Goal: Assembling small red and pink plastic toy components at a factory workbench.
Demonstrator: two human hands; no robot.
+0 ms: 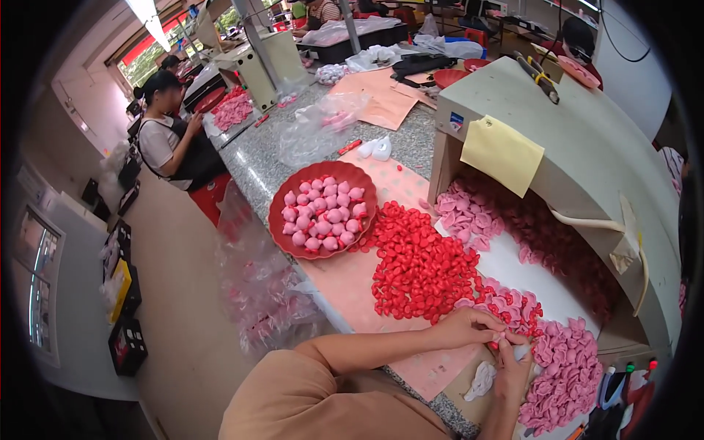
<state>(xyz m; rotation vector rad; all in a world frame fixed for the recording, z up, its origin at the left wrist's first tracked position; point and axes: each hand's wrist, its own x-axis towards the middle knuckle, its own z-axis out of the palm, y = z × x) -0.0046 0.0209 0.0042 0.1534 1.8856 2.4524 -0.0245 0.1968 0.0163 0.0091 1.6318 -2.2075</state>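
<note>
Where the fingertips of the left hand [463,328] and the right hand [513,375] meet, a small soft-looking pink piece with a glossy red part [496,342] is held between them in a narrow pinch.

Container: a round, red, scalloped-rim dish [281,236] stands well beyond the fingers, to their left. It holds a heap of rounded pink pieces with red tips [321,207]. Loose stock: a heap of small, glossy red pieces [425,268] lies just beyond the fingers, to the left; a heap of thin, curved pink pieces [565,375] lies just beside them, to the right.

Labels: a small blue-and-white label [456,120] is fixed to the curved grey housing [579,121] beyond the fingers; its print is too small to read. A yellow paper sheet [503,155] hangs beside it.

Orientation: the held piece's red part faces the wearer; fingers cover the remainder, so its long axis cannot be told.
</note>
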